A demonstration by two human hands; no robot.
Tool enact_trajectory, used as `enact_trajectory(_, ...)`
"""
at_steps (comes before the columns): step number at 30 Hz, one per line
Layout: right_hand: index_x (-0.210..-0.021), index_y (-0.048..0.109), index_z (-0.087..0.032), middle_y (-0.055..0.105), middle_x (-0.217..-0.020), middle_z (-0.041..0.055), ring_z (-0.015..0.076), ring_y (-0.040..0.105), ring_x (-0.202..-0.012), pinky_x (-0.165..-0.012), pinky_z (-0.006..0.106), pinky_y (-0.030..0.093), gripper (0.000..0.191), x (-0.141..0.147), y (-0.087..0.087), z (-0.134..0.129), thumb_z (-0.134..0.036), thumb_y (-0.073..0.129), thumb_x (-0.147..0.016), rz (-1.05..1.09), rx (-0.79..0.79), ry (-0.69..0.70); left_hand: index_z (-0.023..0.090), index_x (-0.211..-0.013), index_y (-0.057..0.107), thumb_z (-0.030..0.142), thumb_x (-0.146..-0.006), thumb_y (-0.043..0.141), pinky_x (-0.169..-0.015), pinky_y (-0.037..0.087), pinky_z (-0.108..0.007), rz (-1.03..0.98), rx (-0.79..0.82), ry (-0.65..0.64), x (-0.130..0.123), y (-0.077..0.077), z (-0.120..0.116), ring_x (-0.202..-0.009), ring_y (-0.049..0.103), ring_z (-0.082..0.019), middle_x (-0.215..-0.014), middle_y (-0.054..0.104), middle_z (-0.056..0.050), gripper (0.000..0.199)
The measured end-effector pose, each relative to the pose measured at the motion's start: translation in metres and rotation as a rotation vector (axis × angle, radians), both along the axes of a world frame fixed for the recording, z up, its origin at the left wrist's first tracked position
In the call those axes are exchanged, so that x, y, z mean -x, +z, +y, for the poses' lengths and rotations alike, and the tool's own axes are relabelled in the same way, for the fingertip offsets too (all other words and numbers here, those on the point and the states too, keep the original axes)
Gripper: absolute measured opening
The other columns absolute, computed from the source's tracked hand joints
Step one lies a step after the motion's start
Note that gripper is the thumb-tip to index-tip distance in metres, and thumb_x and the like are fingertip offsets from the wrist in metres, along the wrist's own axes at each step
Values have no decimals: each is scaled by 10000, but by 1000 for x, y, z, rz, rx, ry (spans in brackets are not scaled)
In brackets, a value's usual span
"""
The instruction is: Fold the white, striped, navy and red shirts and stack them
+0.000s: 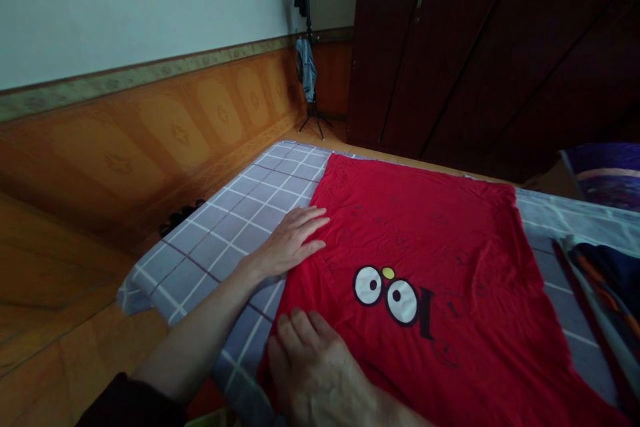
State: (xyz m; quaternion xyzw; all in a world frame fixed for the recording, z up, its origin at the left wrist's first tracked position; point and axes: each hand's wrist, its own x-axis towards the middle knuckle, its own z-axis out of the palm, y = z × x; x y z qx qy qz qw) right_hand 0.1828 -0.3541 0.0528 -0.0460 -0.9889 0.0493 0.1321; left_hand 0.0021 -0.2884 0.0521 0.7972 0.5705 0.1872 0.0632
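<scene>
A red shirt point(390, 213) with a cartoon print of two round white eyes and a yellow dot lies spread over a checked grey bed sheet point(225, 227). Creases run across its fabric. My left hand point(293, 240) rests on the shirt's left edge, fingers stretched out and lying flat. Nearer to me, my right hand point(313, 367) has its fingers curled down at the same edge, closed on the cloth. Its fingertips are partly hidden.
Folded dark clothes point(610, 280) lie in a stack at the bed's right side. Beyond the bed stand a dark red wardrobe point(450, 47) and a coat stand point(309, 20) with hanging clothes. A tiled wall point(200, 120) runs along the left; dark shoes point(180, 217) sit below.
</scene>
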Motion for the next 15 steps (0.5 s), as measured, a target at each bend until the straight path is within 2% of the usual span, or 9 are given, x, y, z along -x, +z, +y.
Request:
enact_trajectory(2,-739,605,-150,599,-712,50,182,516,-673,-539,300,412,130,4,-12,-6,-242,587,-829,-22,37,31,231,-1421,307,435,-936,438,-1130,151,-468,83,102,-42,-4,-7,0,-1399,192,-232,-1502,296,-85,542)
enact_trajectory(4,-654,588,-162,575,-647,41,166,491,-624,-495,284,370,209,7,-20,-12,-260,588,-838,-77,52,57,230,-1449,246,467,-930,431,-1127,130,-504,155,165,-29,-4,-16,3,-1415,128,-251,-1523,239,-95,600)
enact_trajectory(7,-617,589,-167,566,-623,43,162,481,-608,-471,276,340,277,9,-22,-17,-317,577,-850,-108,42,66,219,-1455,230,441,-935,431,-1128,102,-524,210,107,57,-2,-22,6,-1421,91,-252,-1530,209,-107,600)
enact_trajectory(10,-597,585,-162,559,-606,34,153,484,-591,-453,269,331,278,10,-15,-15,-305,597,-835,-112,34,66,220,-1463,210,435,-942,417,-1133,94,-517,194,31,84,-5,-15,3,-1422,85,-247,-1537,186,-106,601)
enact_trajectory(13,-626,601,-162,583,-633,26,152,505,-597,-433,262,322,238,10,-12,-12,-284,610,-830,-159,31,83,223,-1482,128,521,-927,389,-1139,124,-492,168,88,-48,-17,-8,-4,-1423,78,-244,-1545,148,-94,681)
enact_trajectory(15,-660,610,-168,612,-679,22,149,517,-603,-414,250,311,228,9,-14,-11,-276,576,-857,-190,38,100,230,-1483,128,570,-912,372,-1140,124,-492,212,152,-156,-25,-8,-9,-1422,88,-245,-1545,151,-79,707)
